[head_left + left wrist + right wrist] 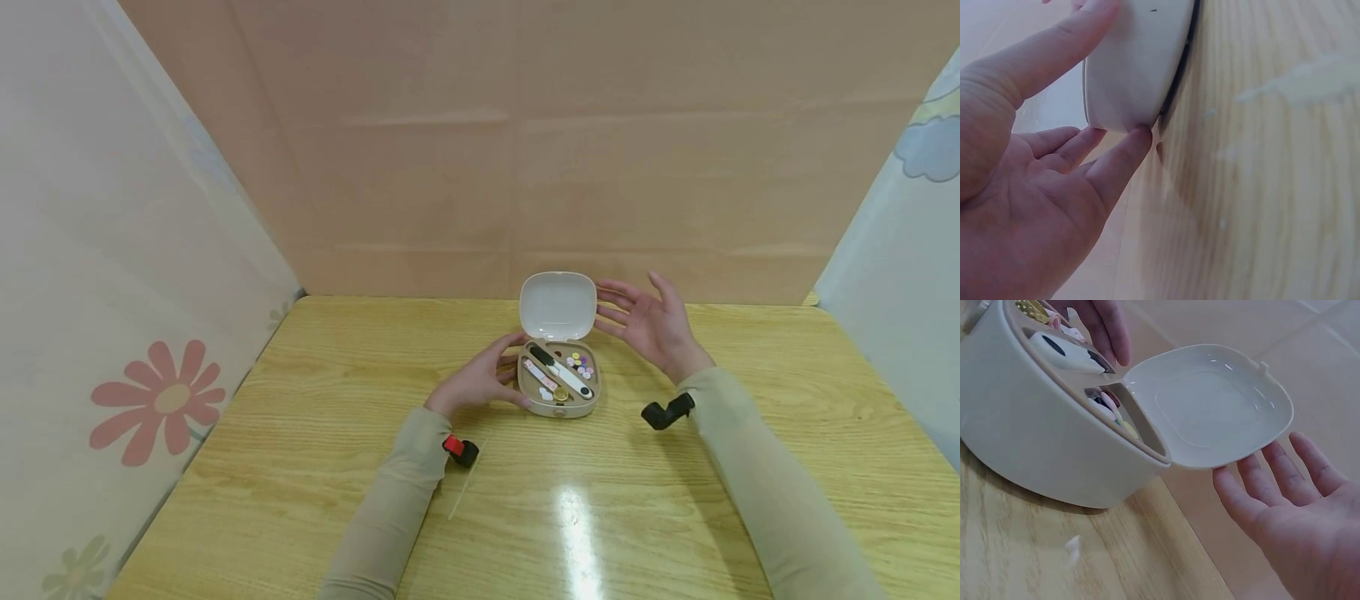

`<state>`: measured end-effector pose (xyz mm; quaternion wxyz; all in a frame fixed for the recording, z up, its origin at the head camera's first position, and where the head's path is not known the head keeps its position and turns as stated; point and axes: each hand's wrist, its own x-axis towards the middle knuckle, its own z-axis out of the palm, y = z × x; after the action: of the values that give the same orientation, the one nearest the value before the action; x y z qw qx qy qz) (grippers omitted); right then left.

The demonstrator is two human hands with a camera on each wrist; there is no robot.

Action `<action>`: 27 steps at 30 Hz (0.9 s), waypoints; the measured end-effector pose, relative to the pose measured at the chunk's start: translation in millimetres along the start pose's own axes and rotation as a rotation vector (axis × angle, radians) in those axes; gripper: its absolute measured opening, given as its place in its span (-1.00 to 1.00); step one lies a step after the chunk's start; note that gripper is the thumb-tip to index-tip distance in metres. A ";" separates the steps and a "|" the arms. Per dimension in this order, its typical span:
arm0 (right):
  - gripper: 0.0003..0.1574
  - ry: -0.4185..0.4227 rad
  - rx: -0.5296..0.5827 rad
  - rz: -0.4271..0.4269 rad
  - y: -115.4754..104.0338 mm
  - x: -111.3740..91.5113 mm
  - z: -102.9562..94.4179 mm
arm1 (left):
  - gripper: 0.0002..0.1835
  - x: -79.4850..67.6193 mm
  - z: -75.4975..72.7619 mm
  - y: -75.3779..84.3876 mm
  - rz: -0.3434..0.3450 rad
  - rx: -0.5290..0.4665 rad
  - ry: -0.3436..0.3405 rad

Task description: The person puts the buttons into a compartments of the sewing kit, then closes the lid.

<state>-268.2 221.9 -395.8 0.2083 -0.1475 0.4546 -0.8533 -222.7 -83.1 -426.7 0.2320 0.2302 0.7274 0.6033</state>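
A white sewing box [558,411] stands on the table with its hinged lid [558,304] raised at the back. My left hand [480,379] holds the box's left side, thumb towards the front and fingers towards the back; in the left wrist view the fingertips [1138,139] touch its wall. My right hand [652,325] is at the lid's right edge, palm turned up, and its extended fingers touch the rim. Inside the tan tray lie a white tool with a black end [562,375], colourful buttons [580,363], a pink-and-white strip [540,375] and a gold round piece [560,393].
The box sits towards the back of the wooden table [300,467], near a plain peach backdrop [420,183]. Flower-printed cloth [172,398] hangs at the left and cloud-printed cloth [930,150] at the right. Both wrists carry small black mounts [667,411].
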 end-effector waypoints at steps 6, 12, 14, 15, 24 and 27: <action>0.03 -0.028 0.003 -0.027 3.1 -3.7 -0.8 | 0.18 -1.1 0.1 -0.5 -0.018 -0.001 0.008; -0.01 -0.054 0.011 -0.047 5.1 -5.4 -1.3 | 0.19 -2.2 -1.0 -1.4 -0.017 -0.004 0.004; -0.02 -0.060 0.011 -0.050 5.3 -5.7 -1.0 | 0.19 -2.6 -1.5 -1.3 -0.015 -0.008 0.004; -0.02 -0.062 0.010 -0.050 5.4 -5.9 -0.8 | 0.19 -2.8 -1.7 -1.5 -0.012 -0.009 0.004; -0.03 -0.052 -0.021 -0.046 9.1 -9.9 2.7 | 0.23 -3.1 -1.6 -3.9 -0.006 -0.004 0.014; -0.03 -0.057 -0.023 -0.050 11.2 -10.8 3.0 | 0.24 -3.2 -1.9 -3.8 -0.014 -0.005 0.015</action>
<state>-255.0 219.4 -404.2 0.1982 -0.1853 0.4545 -0.8484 -221.6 -87.1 -430.0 0.2312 0.2201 0.7291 0.6054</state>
